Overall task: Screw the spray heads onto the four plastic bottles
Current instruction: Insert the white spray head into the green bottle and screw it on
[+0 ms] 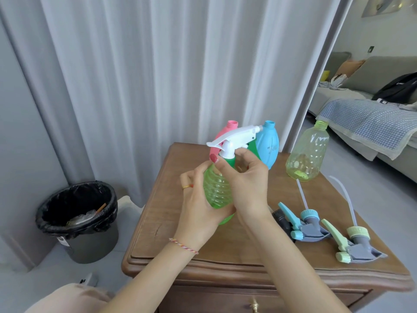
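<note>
Your right hand (246, 177) pinches the green collar of the white spray head (234, 137), fingers curled round it; your left hand (198, 199) wraps the green bottle (216, 190), hiding its base. Behind your fingers, pink bottle (225, 134) and blue bottle (268, 145) stand partly covered. Right of your fingers stands the yellow-green bottle (306, 152); nearer, the blue spray head (302, 224) and green spray head (352, 242) lie loose on the wooden table (158, 222).

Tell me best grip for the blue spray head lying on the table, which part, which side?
Grip the blue spray head by its ribbed round collar, coming from above and to the right. It lies on its side with the collar raised and free; the thin dip tube runs away toward the bottles, and a dark object crowds its left.
</note>
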